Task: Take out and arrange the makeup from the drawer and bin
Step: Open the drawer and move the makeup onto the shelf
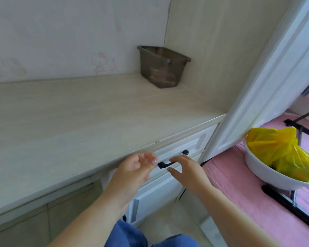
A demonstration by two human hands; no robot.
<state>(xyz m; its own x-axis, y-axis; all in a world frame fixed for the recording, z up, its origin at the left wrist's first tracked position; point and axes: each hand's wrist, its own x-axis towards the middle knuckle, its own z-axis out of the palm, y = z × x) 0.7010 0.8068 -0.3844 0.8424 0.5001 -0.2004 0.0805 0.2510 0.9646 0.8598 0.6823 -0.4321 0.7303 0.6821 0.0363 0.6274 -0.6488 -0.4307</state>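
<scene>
A white drawer (189, 142) with a black handle (173, 160) sits closed under the pale wooden desktop (78, 125). My left hand (137, 165) hovers open just left of the handle, palm turned up. On the handle's right side, my right hand (187, 169) is open too, fingers spread close to it, not gripping. A smoky translucent bin (161, 67) stands in the desktop's far right corner, with blurred items showing through its wall.
A white cabinet door or panel (268, 82) stands at the right of the desk. Right of it, a white basin holding a yellow plastic bag (278, 150) rests on a pink bed (239, 184) with a black frame. A second drawer lies below the first.
</scene>
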